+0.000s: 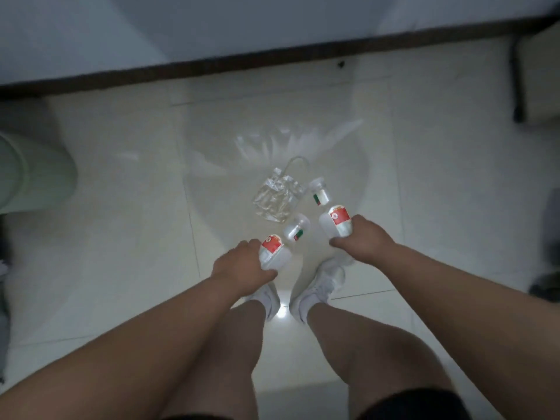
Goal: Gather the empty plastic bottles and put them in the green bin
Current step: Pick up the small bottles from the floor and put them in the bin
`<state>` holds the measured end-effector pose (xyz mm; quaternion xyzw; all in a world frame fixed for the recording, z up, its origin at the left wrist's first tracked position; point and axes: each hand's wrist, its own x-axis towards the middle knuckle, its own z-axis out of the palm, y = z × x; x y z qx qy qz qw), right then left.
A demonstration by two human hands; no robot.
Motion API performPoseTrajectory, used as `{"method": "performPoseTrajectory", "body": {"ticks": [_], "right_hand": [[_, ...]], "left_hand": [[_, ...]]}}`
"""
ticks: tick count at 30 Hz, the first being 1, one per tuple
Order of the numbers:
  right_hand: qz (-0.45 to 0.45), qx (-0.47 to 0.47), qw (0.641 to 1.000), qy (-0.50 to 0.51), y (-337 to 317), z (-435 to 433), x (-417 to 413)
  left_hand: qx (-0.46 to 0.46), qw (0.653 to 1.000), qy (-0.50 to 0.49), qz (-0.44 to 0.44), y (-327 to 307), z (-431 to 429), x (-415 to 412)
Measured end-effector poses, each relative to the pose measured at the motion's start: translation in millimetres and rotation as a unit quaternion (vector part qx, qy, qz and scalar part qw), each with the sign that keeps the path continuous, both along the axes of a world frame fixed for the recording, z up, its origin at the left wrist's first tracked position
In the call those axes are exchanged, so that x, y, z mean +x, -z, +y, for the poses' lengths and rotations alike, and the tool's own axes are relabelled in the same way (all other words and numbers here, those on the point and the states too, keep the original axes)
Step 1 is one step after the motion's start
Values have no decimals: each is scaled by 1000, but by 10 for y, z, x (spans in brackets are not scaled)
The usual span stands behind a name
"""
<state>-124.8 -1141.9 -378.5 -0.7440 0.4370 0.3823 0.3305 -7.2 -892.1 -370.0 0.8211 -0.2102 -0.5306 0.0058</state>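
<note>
My left hand (pixel 242 266) grips a white plastic bottle with a red label (pixel 274 251), held low above the floor. My right hand (pixel 359 237) grips a second white bottle with a red label (pixel 336 224). Two small clear bottles with red-and-green labels lie on a clear plastic sheet: one (pixel 297 230) just beyond the left hand's bottle, the other (pixel 320 190) just beyond the right hand's bottle. A crumpled clear plastic pouch with a tube (pixel 277 197) lies between them. The pale green bin (pixel 33 177) stands at the far left edge.
The clear plastic sheet (pixel 272 147) is spread over the white tiled floor (pixel 121 237). My feet in white shoes (pixel 318 286) stand on its near edge. A dark skirting board (pixel 242 60) runs along the wall ahead. Dark objects sit at the right edge (pixel 545 268).
</note>
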Motion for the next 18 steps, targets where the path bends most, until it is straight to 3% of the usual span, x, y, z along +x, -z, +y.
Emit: {"method": "performPoseTrajectory", "body": {"ticks": [3,6,9,15,18], "right_hand": [[-36,25,999,29,-1125,137,82],[-70,51,995,45,-2043,325,120],[-93,72,993,32,-2785,535,192],[-110,129,985,-33,-3659,1023,465],[-97,142,982,-83,-3856,1379,695]], "left_hand": [[-25,983,-176,39,-1192,301,44],[-31,929,-359,85,-2188,670,9],[-29,879,-467,90,-2993,1114,-82],[-41,796,-600,68,-3805,1984,-368],[-61,724,-682,81,-3950,2415,-470]]}}
